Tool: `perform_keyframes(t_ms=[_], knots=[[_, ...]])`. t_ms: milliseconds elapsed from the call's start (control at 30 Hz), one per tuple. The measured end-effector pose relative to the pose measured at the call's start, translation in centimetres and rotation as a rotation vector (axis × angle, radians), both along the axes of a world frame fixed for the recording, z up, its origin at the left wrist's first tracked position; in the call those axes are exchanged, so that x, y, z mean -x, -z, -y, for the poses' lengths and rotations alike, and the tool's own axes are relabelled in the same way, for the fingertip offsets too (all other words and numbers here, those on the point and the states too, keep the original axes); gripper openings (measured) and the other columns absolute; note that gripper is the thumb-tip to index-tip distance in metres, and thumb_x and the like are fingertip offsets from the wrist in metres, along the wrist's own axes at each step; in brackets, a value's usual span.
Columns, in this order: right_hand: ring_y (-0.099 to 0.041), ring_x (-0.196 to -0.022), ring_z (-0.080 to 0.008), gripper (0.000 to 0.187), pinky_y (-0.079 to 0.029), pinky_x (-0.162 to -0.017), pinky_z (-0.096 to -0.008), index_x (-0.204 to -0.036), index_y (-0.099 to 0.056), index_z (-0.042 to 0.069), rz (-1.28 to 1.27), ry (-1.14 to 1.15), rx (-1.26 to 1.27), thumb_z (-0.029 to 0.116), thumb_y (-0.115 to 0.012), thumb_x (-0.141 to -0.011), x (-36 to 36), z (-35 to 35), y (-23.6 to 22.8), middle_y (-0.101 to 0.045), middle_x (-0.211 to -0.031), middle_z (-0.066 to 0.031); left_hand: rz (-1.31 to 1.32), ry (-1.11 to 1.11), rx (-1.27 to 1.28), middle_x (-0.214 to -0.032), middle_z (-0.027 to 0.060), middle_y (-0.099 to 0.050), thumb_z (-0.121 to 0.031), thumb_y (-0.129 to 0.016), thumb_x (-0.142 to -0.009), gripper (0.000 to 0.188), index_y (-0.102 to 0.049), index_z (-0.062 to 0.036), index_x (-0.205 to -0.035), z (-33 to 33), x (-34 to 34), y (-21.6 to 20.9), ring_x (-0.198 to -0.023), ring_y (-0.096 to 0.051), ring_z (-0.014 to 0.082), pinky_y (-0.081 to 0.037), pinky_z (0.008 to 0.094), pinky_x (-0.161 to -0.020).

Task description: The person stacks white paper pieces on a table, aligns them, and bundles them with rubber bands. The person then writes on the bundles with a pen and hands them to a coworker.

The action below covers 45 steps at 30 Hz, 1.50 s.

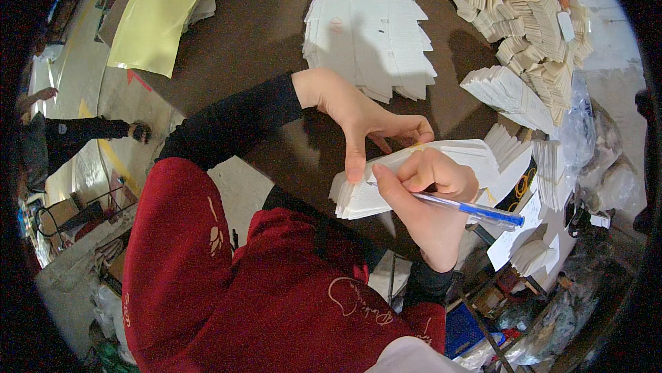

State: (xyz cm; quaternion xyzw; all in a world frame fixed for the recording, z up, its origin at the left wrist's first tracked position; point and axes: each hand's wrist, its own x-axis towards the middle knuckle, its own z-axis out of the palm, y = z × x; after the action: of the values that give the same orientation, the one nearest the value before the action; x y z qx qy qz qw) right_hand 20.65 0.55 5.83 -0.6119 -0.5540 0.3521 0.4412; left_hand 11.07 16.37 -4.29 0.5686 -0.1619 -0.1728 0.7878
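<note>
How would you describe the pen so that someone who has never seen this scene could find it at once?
Start at the brown table and find the bundle of white paper sheets held over its near edge. The right hand on that bundle grips the pen: a slim blue stick, the only blue thing among the white and cream paper stacks.

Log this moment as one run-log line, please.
left hand: grips paper stack | right hand: holds blue pen on stack | table: more stacks

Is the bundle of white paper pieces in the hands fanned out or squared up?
Fanned out. The bundle shows stepped edges at its lower left, held by the left hand; the right hand also grips a blue pen.
</note>
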Motion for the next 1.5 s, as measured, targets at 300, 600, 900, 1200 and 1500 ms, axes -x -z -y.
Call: perform_keyframes(t_ms=[300, 600, 900, 1200, 1500], knots=[[-0.043, -0.049, -0.0063, 0.043, -0.032, -0.047, -0.0239, -0.056, -0.038, 0.005, -0.028, -0.024, -0.028, -0.007, -0.075, -0.073, -0.3, 0.1, -0.2, -0.053, -0.057, -0.0009, -0.004, -0.001, 0.007, -0.144, 0.0132, -0.029, -0.029, -0.091, -0.059, 0.112, -0.018, -0.0087, -0.141, 0.0, 0.1, -0.1, -0.138, -0.024, 0.0249, -0.021, 0.0488, -0.112], [-0.043, -0.049, -0.0073, 0.041, -0.033, -0.047, -0.0252, -0.056, -0.040, 0.004, -0.042, 0.038, -0.028, -0.006, -0.075, -0.073, -0.3, -0.1, 0.0, -0.052, -0.056, -0.0015, 0.017, -0.011, 0.016, -0.143, 0.0116, -0.030, -0.030, -0.092, -0.059, 0.110, -0.019, -0.0081, -0.140, -0.1, 0.0, 0.2, -0.138, -0.024, 0.0236, -0.022, 0.0484, -0.112], [-0.041, -0.048, -0.0072, 0.043, -0.031, -0.045, -0.0242, -0.056, -0.036, 0.006, -0.067, -0.054, -0.087, -0.010, -0.072, -0.073, -0.8, 0.1, 0.2, -0.050, -0.055, -0.0008, 0.022, 0.008, 0.020, -0.143, 0.0116, -0.029, -0.031, -0.092, -0.058, 0.113, -0.017, -0.0062, -0.139, 0.0, -0.1, 0.0, -0.138, -0.023, 0.0240, -0.022, 0.0477, -0.112], [-0.043, -0.049, -0.0075, 0.041, -0.034, -0.047, -0.0240, -0.058, -0.038, 0.005, 0.013, 0.064, -0.055, -0.007, -0.073, -0.074, -1.5, 0.1, 0.0, -0.051, -0.056, -0.0017, 0.012, 0.003, 0.025, -0.142, 0.0111, -0.028, -0.030, -0.091, -0.058, 0.112, -0.017, -0.0071, -0.139, 0.1, 0.0, 0.0, -0.139, -0.020, 0.0234, -0.020, 0.0470, -0.113], [-0.041, -0.049, -0.0068, 0.043, -0.032, -0.045, -0.0244, -0.058, -0.036, 0.005, 0.104, -0.005, -0.099, -0.006, -0.075, -0.074, -1.6, -0.1, 0.3, -0.051, -0.056, -0.0019, 0.005, 0.010, 0.011, -0.141, 0.0110, -0.028, -0.032, -0.092, -0.057, 0.113, -0.017, -0.0076, -0.139, 0.0, 0.0, 0.2, -0.139, -0.020, 0.0232, -0.019, 0.0456, -0.113]])
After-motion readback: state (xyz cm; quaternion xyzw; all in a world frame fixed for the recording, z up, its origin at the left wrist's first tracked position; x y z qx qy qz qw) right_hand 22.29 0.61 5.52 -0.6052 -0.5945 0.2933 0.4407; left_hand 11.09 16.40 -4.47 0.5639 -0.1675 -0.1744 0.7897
